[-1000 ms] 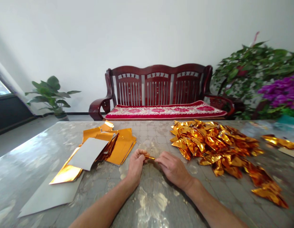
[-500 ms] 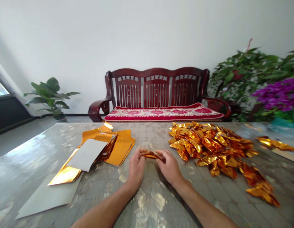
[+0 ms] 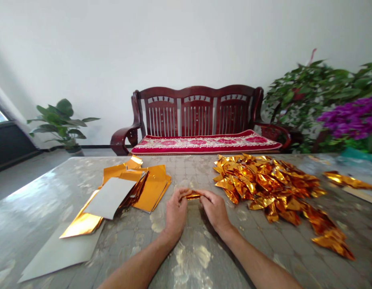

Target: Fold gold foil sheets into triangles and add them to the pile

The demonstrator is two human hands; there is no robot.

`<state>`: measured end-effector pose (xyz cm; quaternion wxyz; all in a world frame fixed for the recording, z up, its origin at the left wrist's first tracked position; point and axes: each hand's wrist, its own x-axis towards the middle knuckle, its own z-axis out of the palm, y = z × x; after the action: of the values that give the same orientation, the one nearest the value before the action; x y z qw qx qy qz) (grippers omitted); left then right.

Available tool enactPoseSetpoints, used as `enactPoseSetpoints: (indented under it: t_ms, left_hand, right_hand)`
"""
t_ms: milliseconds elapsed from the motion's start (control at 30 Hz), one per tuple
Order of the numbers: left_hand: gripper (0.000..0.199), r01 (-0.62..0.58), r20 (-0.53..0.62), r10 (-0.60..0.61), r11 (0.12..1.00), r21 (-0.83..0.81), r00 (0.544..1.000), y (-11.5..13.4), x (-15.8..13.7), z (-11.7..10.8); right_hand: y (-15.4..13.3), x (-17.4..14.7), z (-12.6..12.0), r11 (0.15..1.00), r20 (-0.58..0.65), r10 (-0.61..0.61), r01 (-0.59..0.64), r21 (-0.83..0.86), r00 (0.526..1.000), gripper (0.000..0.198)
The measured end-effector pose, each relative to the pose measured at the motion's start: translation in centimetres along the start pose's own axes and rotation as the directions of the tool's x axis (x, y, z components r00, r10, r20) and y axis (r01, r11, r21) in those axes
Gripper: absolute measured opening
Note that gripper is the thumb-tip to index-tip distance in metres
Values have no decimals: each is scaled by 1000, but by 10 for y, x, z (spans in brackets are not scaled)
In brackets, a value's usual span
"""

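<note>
Between my hands is a small folded piece of gold foil paper (image 3: pixel 193 196), held just above the table. My left hand (image 3: pixel 176 208) pinches its left end, with thumb and fingers closed on it. At the other end my right hand (image 3: pixel 215 209) grips it the same way, fingers over the top edge. Left of my hands lie loose gold foil paper sheets (image 3: pixel 152 186), some turned to their pale grey backs. On the right is a heap of folded gold foil pieces (image 3: pixel 264 180) with pointed ends.
The patterned table (image 3: pixel 192 257) has a shiny cover. Pale sheets (image 3: pixel 62 253) lie at front left. Clear plastic (image 3: pixel 321 164) and one gold piece (image 3: pixel 348 180) are at far right. Behind stand a wooden bench (image 3: pixel 198 112), a potted plant (image 3: pixel 65 124) and purple flowers (image 3: pixel 351 116).
The foil piece has gone from a bowed shape to a flatter, narrower strip. My hands have come slightly closer together, the fingers shifting along its top edge.
</note>
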<state>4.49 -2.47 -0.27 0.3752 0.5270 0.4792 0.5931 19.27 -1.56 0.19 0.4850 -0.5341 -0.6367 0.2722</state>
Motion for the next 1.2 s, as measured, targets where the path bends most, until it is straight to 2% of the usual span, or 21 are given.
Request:
enactPoseSetpoints:
  t_ms: [100,300,533,667,933,1200]
  left_hand:
    - [27,40,-27,-39,998,44,999,-3,5,-2]
    - [37,41,-38,-39,998,53,999,-17,11,-4]
    - [31,30,-24,-26,989,145,999,-12,15,-6]
    - [28,17,-40,-9,978,208,999,-9,16,-8]
    - [27,11,42,-23,962,271,999,-9,15,-6]
    - [25,81,47,-95,969,235,994,-9,15,-6]
  right_hand:
    - [-1,-1,1,994,-13,-90,89,-55,996,36]
    - [2,-2,4,972,8,-185,185,-148,983,38]
    - [5,-1,5,948,-6,-264,258,-185,965,41]
    - [2,-2,7,966,-8,-220,217,-138,975,39]
    - [-3,3,7,1000,10,0,0,-30,1000,33]
    - [-4,3,5,998,36,66,-65,-20,997,36]
